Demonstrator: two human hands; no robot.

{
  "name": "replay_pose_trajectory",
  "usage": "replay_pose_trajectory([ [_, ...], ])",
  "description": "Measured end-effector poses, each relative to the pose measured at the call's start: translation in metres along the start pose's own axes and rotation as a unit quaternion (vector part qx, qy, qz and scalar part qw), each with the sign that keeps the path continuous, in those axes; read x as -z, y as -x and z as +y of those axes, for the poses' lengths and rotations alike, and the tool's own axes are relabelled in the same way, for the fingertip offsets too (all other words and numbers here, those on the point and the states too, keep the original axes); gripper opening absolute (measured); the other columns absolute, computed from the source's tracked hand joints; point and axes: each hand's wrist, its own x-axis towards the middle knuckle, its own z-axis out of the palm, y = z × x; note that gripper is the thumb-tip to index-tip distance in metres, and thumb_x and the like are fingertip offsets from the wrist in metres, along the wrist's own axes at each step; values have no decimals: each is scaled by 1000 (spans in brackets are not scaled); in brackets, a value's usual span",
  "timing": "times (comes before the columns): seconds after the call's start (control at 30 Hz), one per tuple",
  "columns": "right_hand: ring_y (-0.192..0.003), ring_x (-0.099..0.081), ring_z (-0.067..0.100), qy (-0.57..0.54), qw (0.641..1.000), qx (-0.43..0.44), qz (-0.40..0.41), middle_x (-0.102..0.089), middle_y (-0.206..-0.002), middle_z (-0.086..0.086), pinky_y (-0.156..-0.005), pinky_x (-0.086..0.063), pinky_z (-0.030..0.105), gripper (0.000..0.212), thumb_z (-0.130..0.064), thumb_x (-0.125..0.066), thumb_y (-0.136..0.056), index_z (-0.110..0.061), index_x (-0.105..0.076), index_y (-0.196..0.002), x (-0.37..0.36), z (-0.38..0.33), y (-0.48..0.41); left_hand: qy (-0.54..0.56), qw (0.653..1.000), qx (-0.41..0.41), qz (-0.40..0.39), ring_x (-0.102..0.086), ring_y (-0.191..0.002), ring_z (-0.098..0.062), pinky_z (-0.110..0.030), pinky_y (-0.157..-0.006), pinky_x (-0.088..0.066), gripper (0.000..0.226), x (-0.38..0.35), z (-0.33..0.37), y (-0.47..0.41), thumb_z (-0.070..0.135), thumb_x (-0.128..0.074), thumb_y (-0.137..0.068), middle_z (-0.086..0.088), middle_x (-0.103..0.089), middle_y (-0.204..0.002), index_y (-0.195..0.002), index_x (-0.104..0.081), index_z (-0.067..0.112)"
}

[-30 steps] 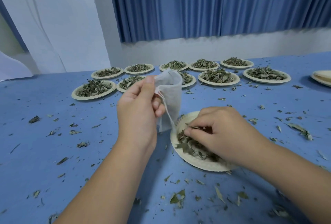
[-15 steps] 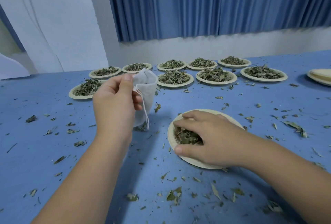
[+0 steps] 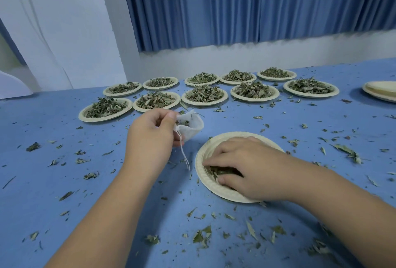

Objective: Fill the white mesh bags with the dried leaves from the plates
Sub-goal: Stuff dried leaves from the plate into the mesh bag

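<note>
Meanwhile left hand (image 3: 151, 133) pinches the leaf-holding mesh bag (image 3: 190, 126); right hand (image 3: 248, 169) gathers leaves (image 3: 216, 170) in the plate (image 3: 205, 149).

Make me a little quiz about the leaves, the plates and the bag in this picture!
1. True or false: the left hand holds the white mesh bag.
2. What is the right hand gathering in the near plate?
3. The full plates at the back stand in: A) one row, B) two rows, C) a stack.

Key:
1. True; it pinches the bag's open top.
2. Dried leaves.
3. B.
</note>
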Motion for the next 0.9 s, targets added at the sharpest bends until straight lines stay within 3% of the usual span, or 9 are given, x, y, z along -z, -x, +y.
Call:
replay_pose_trajectory([
  [0.1,-120,-34,0,-24,999,-8,22,-45,-124,-25,-106,-24,28,33,-46,-54,-91,-45,-55,-124,7,7,9,83,993,79,-3,-67,-55,-15,-33,-64,-61,19,-1,2,2,12,-53,-98,0,-66,-53,-87,-68,12],
  [0.23,-120,-31,3,8,998,-55,27,-34,-128,-24,-88,-27,25,51,-63,-47,-87,-52,-38,-136,13,12,17,164,976,141,-16,-71,-65,-20,-36,-71,-59,14,-2,5,5,9,-52,-98,-7,-72,-70,-97,-66,11],
  [0.33,-123,-32,8,29,998,-55,-18,-30,-132,-19,-83,-29,27,52,-61,-44,-90,-52,-30,-140,7,6,11,199,967,157,-21,-72,-67,-22,-38,-70,-60,15,-4,7,7,8,-48,-100,-12,-68,-78,-100,-63,9],
  [0.47,-116,-41,15,13,998,-37,-41,-39,-120,-9,-93,-41,35,39,-48,-48,-94,-40,-49,-132,0,1,2,216,960,171,-39,-72,-65,-22,-35,-60,-60,12,-8,8,9,7,-48,-100,-6,-66,-61,-102,-59,9],
  [0.53,-111,-45,16,5,999,-38,-39,-43,-117,-7,-94,-42,38,35,-46,-51,-94,-35,-56,-126,0,1,2,219,956,184,-56,-69,-62,-21,-34,-58,-59,10,-9,9,11,6,-49,-98,-8,-64,-68,-103,-58,8],
  [0.67,-108,-46,12,-14,999,-39,-33,-42,-114,-14,-88,-43,33,34,-47,-54,-92,-39,-57,-125,1,2,4,192,952,213,-102,-58,-56,-17,-27,-50,-55,15,-13,12,14,-1,-53,-94,-13,-58,-81,-105,-54,9],
  [0.77,-105,-43,7,-2,999,-45,-26,-37,-111,-20,-80,-41,29,44,-56,-50,-90,-47,-45,-133,5,4,10,130,958,214,-141,-53,-49,-14,-22,-42,-46,22,-15,11,18,-3,-56,-91,-14,-59,-85,-110,-53,8],
  [0.9,-101,-41,7,18,997,-81,4,-37,-110,-15,-77,-41,29,51,-67,-40,-87,-44,-45,-132,8,2,15,-1,967,182,-176,-45,-48,-12,-23,-41,-36,21,-19,8,21,15,-66,-89,-5,-54,-86,-106,-53,18],
])
